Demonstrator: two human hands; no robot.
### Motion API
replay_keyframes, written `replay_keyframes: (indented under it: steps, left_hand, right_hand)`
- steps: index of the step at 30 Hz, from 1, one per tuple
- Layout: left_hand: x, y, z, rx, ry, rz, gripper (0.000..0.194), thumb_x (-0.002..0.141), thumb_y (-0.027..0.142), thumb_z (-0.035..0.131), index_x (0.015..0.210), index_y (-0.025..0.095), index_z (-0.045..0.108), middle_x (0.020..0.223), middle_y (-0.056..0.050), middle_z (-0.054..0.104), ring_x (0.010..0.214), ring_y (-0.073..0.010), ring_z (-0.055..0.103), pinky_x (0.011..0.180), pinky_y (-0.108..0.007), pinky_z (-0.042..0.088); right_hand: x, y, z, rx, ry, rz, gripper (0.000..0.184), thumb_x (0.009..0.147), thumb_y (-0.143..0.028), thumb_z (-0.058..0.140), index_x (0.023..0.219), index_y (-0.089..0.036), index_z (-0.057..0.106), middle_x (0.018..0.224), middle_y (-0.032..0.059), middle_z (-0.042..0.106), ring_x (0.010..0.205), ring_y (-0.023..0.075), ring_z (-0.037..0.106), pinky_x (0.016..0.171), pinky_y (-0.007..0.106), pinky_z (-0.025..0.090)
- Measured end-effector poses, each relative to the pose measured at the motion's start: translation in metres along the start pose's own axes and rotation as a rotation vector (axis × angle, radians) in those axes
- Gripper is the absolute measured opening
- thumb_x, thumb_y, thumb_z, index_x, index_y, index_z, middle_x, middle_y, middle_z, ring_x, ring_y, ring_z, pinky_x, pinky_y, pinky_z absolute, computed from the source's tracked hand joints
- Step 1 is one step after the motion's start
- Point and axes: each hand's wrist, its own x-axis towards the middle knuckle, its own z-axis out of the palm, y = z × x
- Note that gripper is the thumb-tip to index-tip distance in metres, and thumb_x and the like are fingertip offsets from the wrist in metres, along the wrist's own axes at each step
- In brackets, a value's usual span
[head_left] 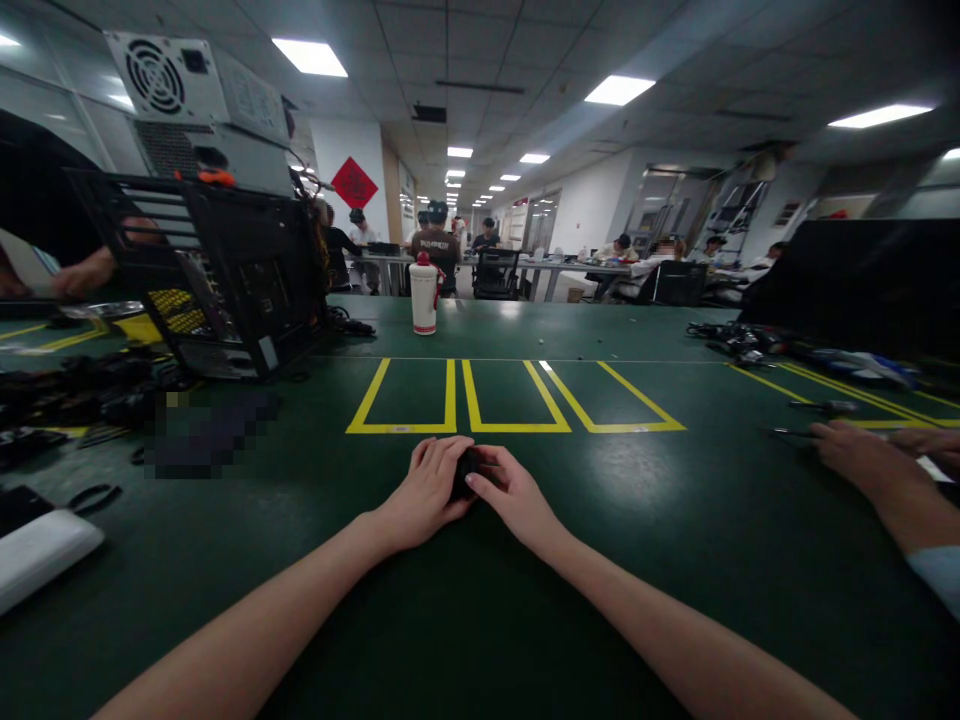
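Both of my hands meet around a small black object (464,474) low over the green table (600,570); its kind is hard to make out, since my fingers cover most of it. My left hand (431,490) wraps it from the left, fingers curled over its top. From the right, my right hand (517,495) grips it, thumb pressed on the near side. Just beyond my hands, yellow tape (517,428) marks three outlined boxes on the tabletop.
A white bottle with a red lid (424,300) stands farther back. On the left are a black computer case (247,280), a power supply (172,85) on it, dark cables (112,390) and a white object (45,555). Another person's hand (862,460) holds a thin tool at right.
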Motion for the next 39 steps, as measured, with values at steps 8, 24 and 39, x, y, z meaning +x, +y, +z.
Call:
replay_keyframes:
  steps: [8,24,39]
  left_hand:
    - [0.0000,-0.0022,0.0004,-0.007,-0.007,0.009,0.062,0.074,0.023,0.052,0.125,0.020,0.017,0.122,-0.008,0.037,0.114,-0.0215,0.034,0.100,-0.044,0.021]
    - [-0.0011,-0.0021,0.0038,0.005,0.034,0.033,0.060,0.074,0.022,0.052,0.124,0.020,0.018,0.120,-0.009,0.038,0.112,-0.0226,0.036,0.097,-0.045,0.023]
    - [-0.0010,-0.0022,0.0032,-0.004,0.010,0.023,0.058,0.075,0.023,0.051,0.124,0.020,0.019,0.120,-0.009,0.037,0.112,-0.0226,0.035,0.098,-0.044,0.023]
  right_hand:
    - [-0.0035,-0.0052,-0.0005,0.050,-0.048,-0.021,0.026,0.072,-0.023,0.055,0.097,-0.022,0.047,0.103,0.0017,0.051,0.102,0.0169,0.050,0.087,0.035,0.043]
    - [-0.0023,-0.0008,0.0004,0.050,-0.023,-0.056,0.023,0.072,-0.022,0.055,0.095,-0.022,0.049,0.099,0.0012,0.052,0.099,0.0162,0.051,0.084,0.032,0.044]
    - [-0.0025,0.0009,-0.0004,0.053,-0.029,-0.054,0.021,0.075,-0.025,0.051,0.095,-0.022,0.048,0.100,0.0012,0.052,0.096,0.0159,0.053,0.082,0.033,0.044]
